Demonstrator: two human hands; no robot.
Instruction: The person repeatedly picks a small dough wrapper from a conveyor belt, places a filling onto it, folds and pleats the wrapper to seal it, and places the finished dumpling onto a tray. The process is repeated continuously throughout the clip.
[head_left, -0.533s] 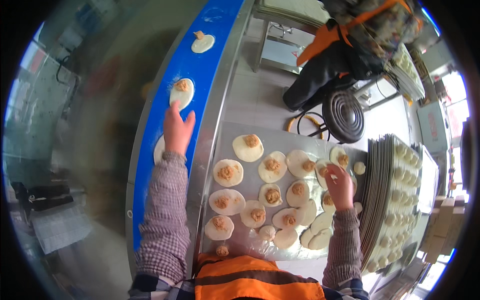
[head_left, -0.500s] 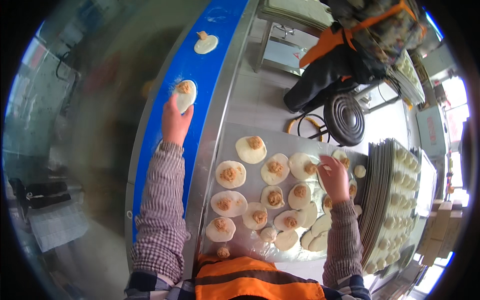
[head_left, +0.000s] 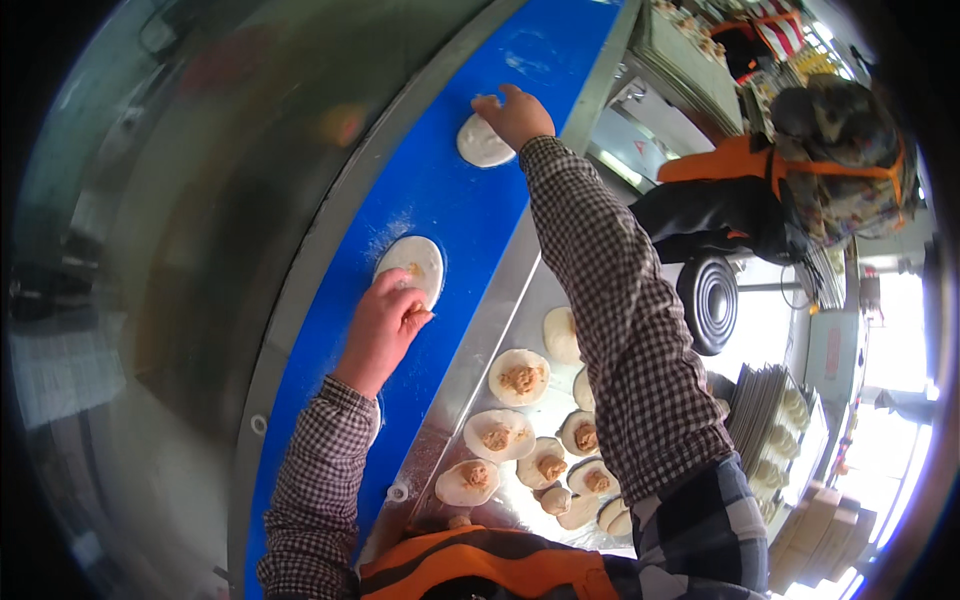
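Note:
On the blue conveyor belt, my left hand is closed round a lump of tan filling at the near edge of a round dough wrapper. A smear of filling shows on that wrapper. Farther up the belt, my right hand reaches over another dough wrapper. Its fingers curl in at the wrapper's far edge, and whatever they hold is hidden. To the right of the belt, several wrappers topped with filling lie on a metal table, partly covered by my right arm.
A steel rail runs between belt and table. At the right stand stacked trays with dough pieces. Beyond the table are a round black stool and a person in an orange apron. Cardboard boxes sit at the lower right.
My right hand has swung from the table across to the far wrapper on the belt. My left hand has closed on the filling of the nearer wrapper. The view has turned.

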